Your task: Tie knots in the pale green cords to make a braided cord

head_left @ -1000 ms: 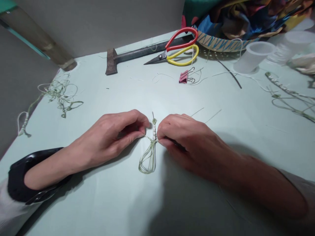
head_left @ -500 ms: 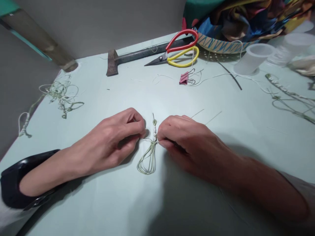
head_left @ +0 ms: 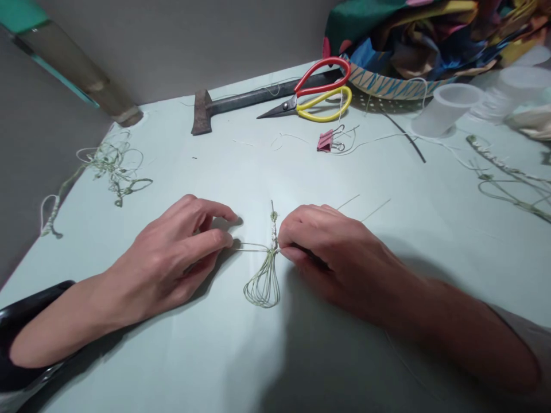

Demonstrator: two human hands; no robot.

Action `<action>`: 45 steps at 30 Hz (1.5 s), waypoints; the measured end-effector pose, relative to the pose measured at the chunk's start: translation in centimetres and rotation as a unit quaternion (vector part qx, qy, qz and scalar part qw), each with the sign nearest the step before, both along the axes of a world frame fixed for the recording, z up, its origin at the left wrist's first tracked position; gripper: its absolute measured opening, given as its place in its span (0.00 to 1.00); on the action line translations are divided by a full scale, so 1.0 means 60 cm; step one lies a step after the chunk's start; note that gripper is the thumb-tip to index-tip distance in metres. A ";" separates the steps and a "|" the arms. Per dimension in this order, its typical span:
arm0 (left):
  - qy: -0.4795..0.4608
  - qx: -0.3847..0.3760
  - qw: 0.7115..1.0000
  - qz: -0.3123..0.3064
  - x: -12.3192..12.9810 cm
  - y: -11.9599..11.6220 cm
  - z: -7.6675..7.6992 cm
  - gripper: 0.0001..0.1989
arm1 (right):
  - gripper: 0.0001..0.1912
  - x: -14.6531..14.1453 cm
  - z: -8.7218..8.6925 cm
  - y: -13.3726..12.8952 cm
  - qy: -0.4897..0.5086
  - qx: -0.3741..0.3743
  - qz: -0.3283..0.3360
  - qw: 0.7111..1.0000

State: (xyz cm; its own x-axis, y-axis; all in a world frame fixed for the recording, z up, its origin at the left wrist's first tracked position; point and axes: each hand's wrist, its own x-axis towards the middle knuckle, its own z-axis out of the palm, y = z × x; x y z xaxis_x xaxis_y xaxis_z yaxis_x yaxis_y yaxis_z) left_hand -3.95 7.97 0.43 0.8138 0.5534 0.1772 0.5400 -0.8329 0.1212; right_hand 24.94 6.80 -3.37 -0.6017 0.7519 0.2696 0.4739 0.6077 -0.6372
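Between my hands a small knotted cord piece (head_left: 274,232) lies on the table, its white-wrapped stem pointing away from me. Green cord loops (head_left: 262,284) fan out at its near end. My left hand (head_left: 181,249) pinches pale cord ends (head_left: 249,246) that run taut from the stem's base; its index finger is stretched out above them. Close against the stem's right side, my right hand (head_left: 327,244) is closed on a white cord, most of which its fingers hide. Two thin cord ends (head_left: 376,209) stick out beyond this hand.
A hammer (head_left: 201,112), red-and-yellow-handled scissors (head_left: 318,94) and a pink binder clip (head_left: 326,140) lie at the back. Tangled green cord (head_left: 109,160) is at the left, a knotted strand (head_left: 495,158) at the right. White plastic cups (head_left: 443,112) stand beside a basket of cloth (head_left: 387,83).
My left hand has moved left from the stem, drawing the cord ends out straight, and its index finger has lifted. The loops have spread. My right hand stays almost in place.
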 end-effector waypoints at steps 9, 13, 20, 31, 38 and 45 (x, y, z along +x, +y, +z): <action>0.113 0.139 0.984 -0.027 -0.047 -0.009 0.013 0.16 | 0.14 0.002 -0.001 0.000 0.003 0.005 -0.002 1.000; 0.138 0.147 0.979 0.013 -0.071 -0.023 0.015 0.14 | 0.15 0.001 -0.003 0.000 0.013 0.014 -0.001 1.000; 0.098 0.165 0.975 0.109 -0.067 -0.038 0.028 0.17 | 0.15 0.000 -0.007 0.001 0.015 0.027 0.001 1.000; -0.067 -0.098 0.993 0.007 0.050 0.023 0.004 0.08 | 0.14 -0.004 -0.002 0.001 -0.005 -0.006 -0.004 1.000; -0.053 -0.117 0.991 0.034 0.051 0.025 0.007 0.08 | 0.14 -0.001 0.002 -0.001 -0.002 -0.001 -0.009 1.000; -0.063 -0.113 0.991 0.043 0.038 0.000 0.020 0.07 | 0.15 0.001 -0.003 -0.001 0.013 0.011 -0.008 1.000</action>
